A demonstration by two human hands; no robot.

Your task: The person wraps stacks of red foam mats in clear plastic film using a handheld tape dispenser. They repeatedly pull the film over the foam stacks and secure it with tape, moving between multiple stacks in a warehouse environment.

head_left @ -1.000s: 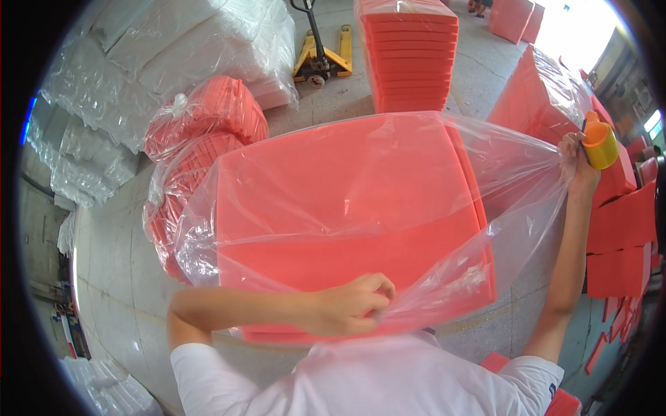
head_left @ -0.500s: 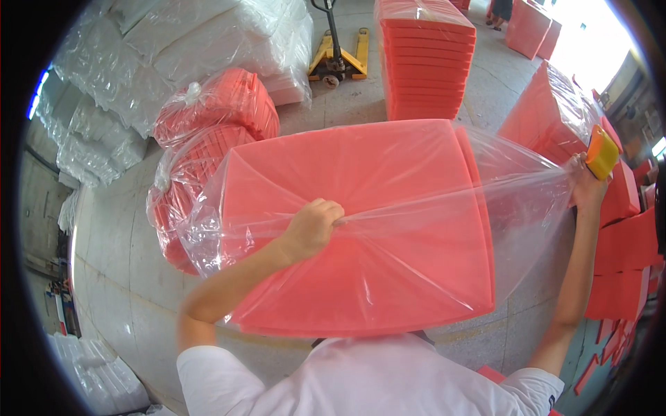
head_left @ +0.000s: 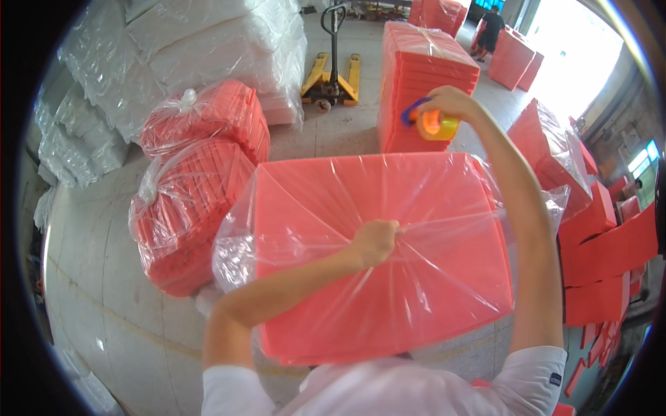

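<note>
In front of me stands a stack of red foam sheets (head_left: 319, 319) under a clear plastic bag (head_left: 444, 236). My left hand (head_left: 374, 244) is closed on a bunch of the bag above the middle of the top sheet, and creases fan out from it. My right hand (head_left: 454, 104) is raised beyond the far edge of the stack, gripping a tape dispenser (head_left: 438, 126) with yellow, orange and blue parts, blurred by motion. The bag's loose folds hang out past both the left and right sides of the stack.
Two bagged red foam bundles (head_left: 187, 208) lie at the left, before piled white wrapped foam (head_left: 208, 55). A yellow pallet jack (head_left: 333, 87) stands ahead, beside a tall red stack (head_left: 406, 83). More red foam (head_left: 596, 298) is at the right. A person (head_left: 491, 31) is far off.
My right hand has swung from the far right, where it held the bag's end outstretched, to beyond the stack's far edge with the dispenser. My left hand still grips the gathered plastic.
</note>
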